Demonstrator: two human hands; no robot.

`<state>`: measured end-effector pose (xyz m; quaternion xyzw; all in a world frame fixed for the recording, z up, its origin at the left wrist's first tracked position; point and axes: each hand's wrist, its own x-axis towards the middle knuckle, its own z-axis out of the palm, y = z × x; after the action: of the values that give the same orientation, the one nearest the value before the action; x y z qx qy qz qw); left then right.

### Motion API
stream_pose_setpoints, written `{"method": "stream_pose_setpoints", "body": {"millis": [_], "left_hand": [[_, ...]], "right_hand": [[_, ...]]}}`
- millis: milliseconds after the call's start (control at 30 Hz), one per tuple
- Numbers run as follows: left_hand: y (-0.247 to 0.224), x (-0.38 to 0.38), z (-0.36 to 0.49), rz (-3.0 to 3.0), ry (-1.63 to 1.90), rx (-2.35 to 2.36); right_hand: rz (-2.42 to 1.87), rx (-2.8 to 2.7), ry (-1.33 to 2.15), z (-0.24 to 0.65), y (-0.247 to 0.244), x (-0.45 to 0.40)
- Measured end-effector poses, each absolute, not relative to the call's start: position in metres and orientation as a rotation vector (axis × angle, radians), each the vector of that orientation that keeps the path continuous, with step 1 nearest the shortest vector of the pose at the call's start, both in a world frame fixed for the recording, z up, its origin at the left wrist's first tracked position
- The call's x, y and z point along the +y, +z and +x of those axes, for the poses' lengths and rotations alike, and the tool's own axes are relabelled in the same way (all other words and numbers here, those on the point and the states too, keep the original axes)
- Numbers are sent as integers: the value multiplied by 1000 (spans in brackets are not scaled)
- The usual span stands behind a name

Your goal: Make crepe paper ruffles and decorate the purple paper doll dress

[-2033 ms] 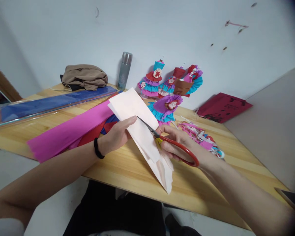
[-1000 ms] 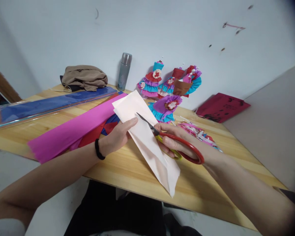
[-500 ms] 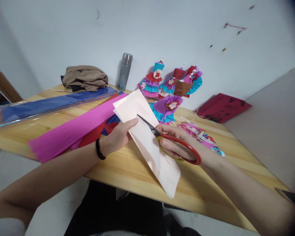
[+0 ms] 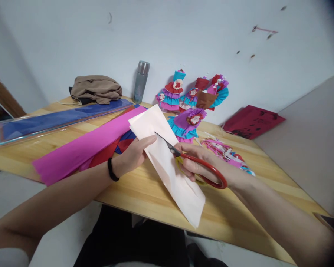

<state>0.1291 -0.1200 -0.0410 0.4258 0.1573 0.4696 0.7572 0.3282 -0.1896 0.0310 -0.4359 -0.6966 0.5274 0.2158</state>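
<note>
A folded sheet of cream paper point(image 4: 153, 120) hangs slantwise over the table, its lower end near the front edge. My left hand point(image 4: 133, 154) pinches its left edge, thumb on top and fingers underneath. In my right hand point(image 4: 196, 161) is a pair of scissors point(image 4: 202, 162) with a red and a yellow handle loop. One dark blade lies across the face of the paper, its tip close to my left thumb; the other blade is hidden, apparently behind a layer of paper.
Pink crepe paper point(image 4: 86, 146) and a plastic-wrapped blue pack point(image 4: 58, 118) lie left. Behind stand a grey flask point(image 4: 141, 82), a brown cloth point(image 4: 97, 88) and several ruffled paper dresses point(image 4: 176, 89). Coloured scraps point(image 4: 228, 154) and a dark red bag point(image 4: 253, 121) are to the right.
The scissor handles and my right hand have shifted slightly down and left. The paper has tilted a little, its upper end lower. My left hand keeps its grip.
</note>
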Motion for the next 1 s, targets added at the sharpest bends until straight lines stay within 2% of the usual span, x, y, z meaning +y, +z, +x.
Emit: {"method": "stream_pose_setpoints", "body": {"millis": [633, 1000], "left_hand": [[-31, -126, 127, 1006, 954, 308], [-34, -124, 128, 982, 985, 238]], "right_hand": [[-1214, -2014, 1405, 319, 49, -188], [-1143, -1946, 1351, 315, 37, -184]]}}
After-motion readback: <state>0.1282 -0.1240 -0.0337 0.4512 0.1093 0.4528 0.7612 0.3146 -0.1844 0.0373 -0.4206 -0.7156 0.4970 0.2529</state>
